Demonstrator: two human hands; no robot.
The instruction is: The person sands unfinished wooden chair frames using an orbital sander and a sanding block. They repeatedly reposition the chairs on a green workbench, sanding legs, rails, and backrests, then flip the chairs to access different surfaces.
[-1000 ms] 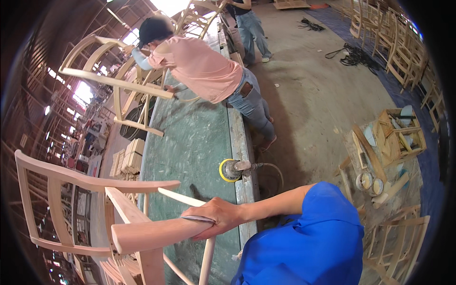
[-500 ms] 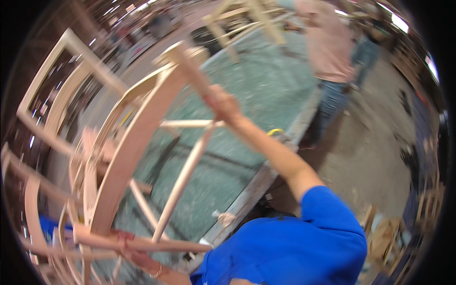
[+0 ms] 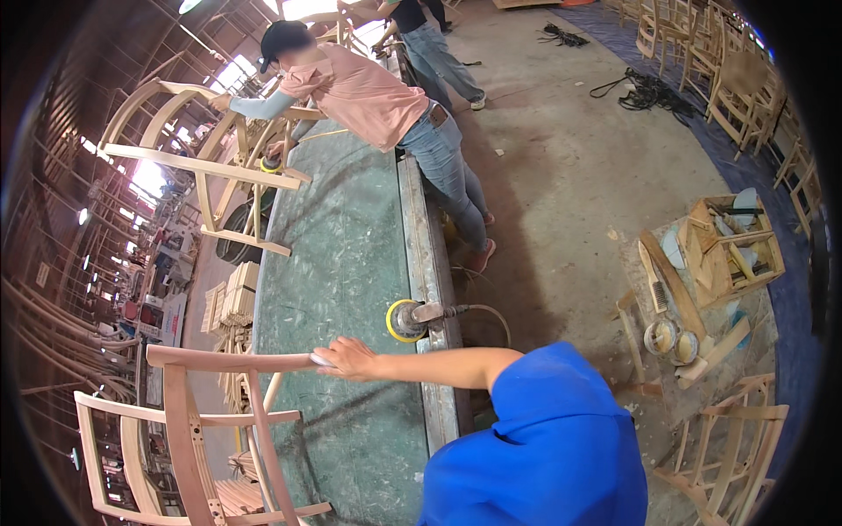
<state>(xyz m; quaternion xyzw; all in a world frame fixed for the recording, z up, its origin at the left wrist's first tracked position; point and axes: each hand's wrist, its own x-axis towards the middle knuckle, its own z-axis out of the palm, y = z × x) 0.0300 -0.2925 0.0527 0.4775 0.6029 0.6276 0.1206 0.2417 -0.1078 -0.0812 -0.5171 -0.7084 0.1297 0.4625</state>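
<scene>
We have one hand (image 3: 349, 358) in view, arm coming in from the blue sleeve at 5 o'clock. We take it for the left but the sleeve hides the shoulder. Fingers are curled down over the end of the chair frame's (image 3: 189, 421) curved top rail, and something small and pale sits under the fingertips, possibly a bit of sandpaper; too small to tell. The other hand is out of frame.

The chair frame stands at 7 o'clock, off the left edge of the green bench (image 3: 342, 254), bare wood, top rail reaching toward centre. The yellow-pad sander (image 3: 405, 320) sits on the bench just past the hand at about 12 o'clock from it, near the bench's metal edge, hose trailing right. Nobody is touching it.

For the step we judge to be in hand, hand-finishing the rail end:
- keep the fingers wrapped over the rail, not pinching the tip
- work along the grain and follow the curve
- we'd want the frame steadied lower down, since it stands upright on its own legs and can rock
- mind the sander hose near the elbow

At 11 o'clock a co-worker (image 3: 368, 96) in a pink shirt leans over the far end of the bench, working on a second chair frame (image 3: 206, 162). Keep clear of that end. A wooden crate (image 3: 732, 250) with tools sits on the floor at 3 o'clock.
</scene>
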